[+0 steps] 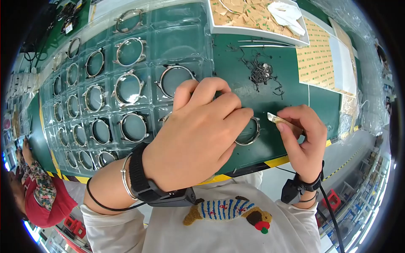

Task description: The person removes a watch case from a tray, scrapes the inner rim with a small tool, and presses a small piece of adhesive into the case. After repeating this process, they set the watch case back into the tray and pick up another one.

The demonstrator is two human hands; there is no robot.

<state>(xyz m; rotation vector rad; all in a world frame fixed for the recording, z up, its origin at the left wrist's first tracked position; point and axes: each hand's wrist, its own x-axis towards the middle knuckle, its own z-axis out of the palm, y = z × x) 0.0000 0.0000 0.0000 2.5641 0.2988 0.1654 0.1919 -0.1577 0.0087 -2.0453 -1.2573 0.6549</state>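
Observation:
My left hand (198, 130) is palm down with its fingers bent, at the right edge of a clear plastic tray (179, 42). A round metal watch case (255, 135) shows between its index finger and thumb, held on or just above the green table; the fingertips are hidden. To the right, my right hand (306, 137) pinches a small white and tan strip (276, 118) between thumb and fingers, a little apart from that watch case. Several more ring-shaped watch cases stand in the tray's compartments, one of them (174, 80) just beyond my left knuckles.
A white box (219, 30) of tan paper scraps stands at the far edge. Before it lie thin white sticks (265, 45) and a pile of black scraps (261, 72). Printed tan sheets (320, 59) lie at the right. Another person (44, 198) is at lower left.

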